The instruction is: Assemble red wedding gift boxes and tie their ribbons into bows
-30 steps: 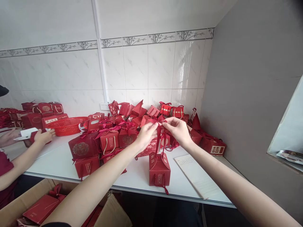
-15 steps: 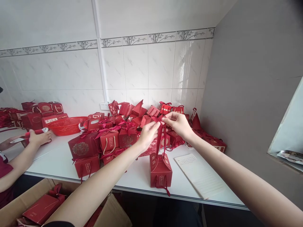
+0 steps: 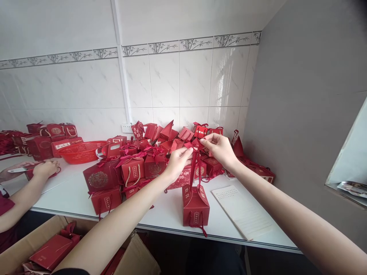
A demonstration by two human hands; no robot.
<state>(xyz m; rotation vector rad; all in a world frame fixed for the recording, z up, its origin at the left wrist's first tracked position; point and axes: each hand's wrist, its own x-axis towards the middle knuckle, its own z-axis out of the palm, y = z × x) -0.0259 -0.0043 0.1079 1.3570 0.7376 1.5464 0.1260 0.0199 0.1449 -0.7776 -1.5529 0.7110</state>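
A small red gift box (image 3: 196, 208) stands upright near the table's front edge, with a twisted cord on its front. From its top a dark red ribbon (image 3: 194, 172) rises to both hands. My left hand (image 3: 180, 162) pinches the ribbon on the left side. On the right, my right hand (image 3: 219, 149) pinches the other part of the ribbon between thumb and index finger. The hands are slightly apart, above and behind the box, and the ribbon crosses between them.
Piled red boxes (image 3: 133, 170) line the wall behind. A notepad (image 3: 243, 214) lies right of the box. Further left are a red basket (image 3: 83, 152) and a co-worker's hands (image 3: 46, 170) at another box. Below the edge, a cardboard carton (image 3: 37, 236) holds red boxes.
My right hand has moved slightly right, away from my left hand, and the ribbon between them has widened. The co-worker's hand has shifted left and down.
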